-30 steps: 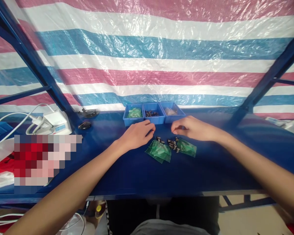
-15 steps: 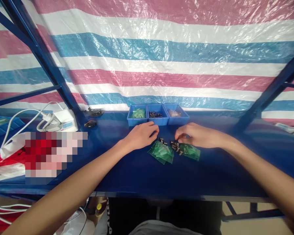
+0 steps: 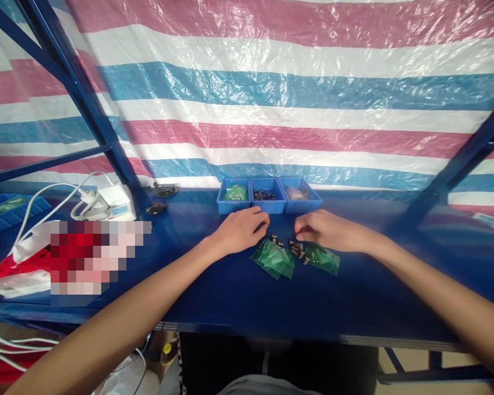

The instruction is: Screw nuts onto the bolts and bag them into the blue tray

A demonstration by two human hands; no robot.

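While left hand (image 3: 243,229) and right hand (image 3: 321,229) curl near metal pieces (image 3: 299,253), grip contents untellable, green bags (image 3: 274,258) look slippery, best edge-pinched.

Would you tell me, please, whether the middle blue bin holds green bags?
No, the middle bin holds small dark parts, while green bags lie in the left bin.

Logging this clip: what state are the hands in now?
Left hand: curled; cannot tell whether it holds anything.
Right hand: curled near the small dark pieces; cannot tell whether it holds any.
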